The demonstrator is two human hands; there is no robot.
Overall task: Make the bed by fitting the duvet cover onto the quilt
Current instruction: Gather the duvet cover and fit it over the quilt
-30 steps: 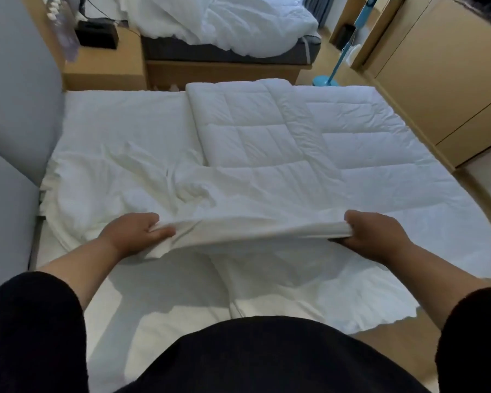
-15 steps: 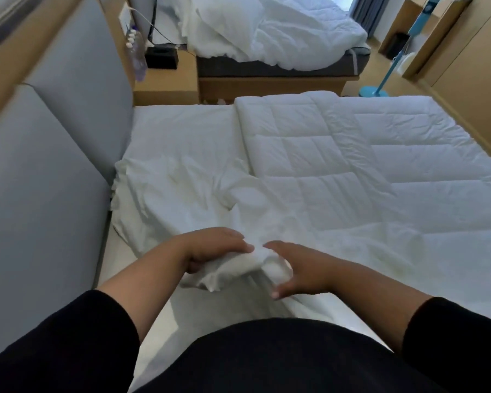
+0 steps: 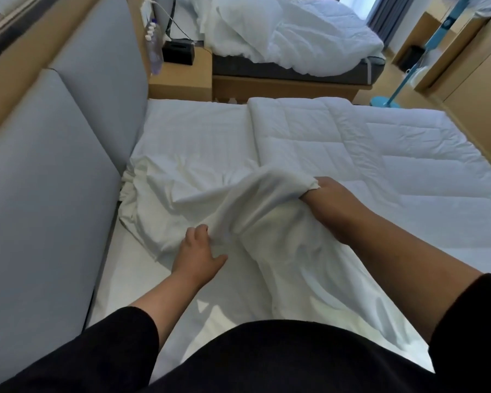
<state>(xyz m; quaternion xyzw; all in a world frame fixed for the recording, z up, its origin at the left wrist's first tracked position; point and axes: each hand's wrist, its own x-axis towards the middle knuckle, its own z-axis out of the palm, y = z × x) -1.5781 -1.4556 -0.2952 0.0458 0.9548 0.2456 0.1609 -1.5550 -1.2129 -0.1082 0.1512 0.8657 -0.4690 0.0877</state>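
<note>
Right hand [image 3: 328,194] at three o'clock, fist bunched tight round a raised fold of the white duvet cover [image 3: 238,205]; left hand [image 3: 199,251] at seven o'clock, pinching its lower edge. Quilt [image 3: 352,146] lies flat at one o'clock.

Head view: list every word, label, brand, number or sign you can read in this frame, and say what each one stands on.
No text is readable.
Bottle on the nightstand: purplish label, too blurred to read.
Black box beside it: no lettering can be made out.
Teal stand: round mark near its top, too small to tell.
Duvet cover and quilt: plain white, no tag in view.
</note>
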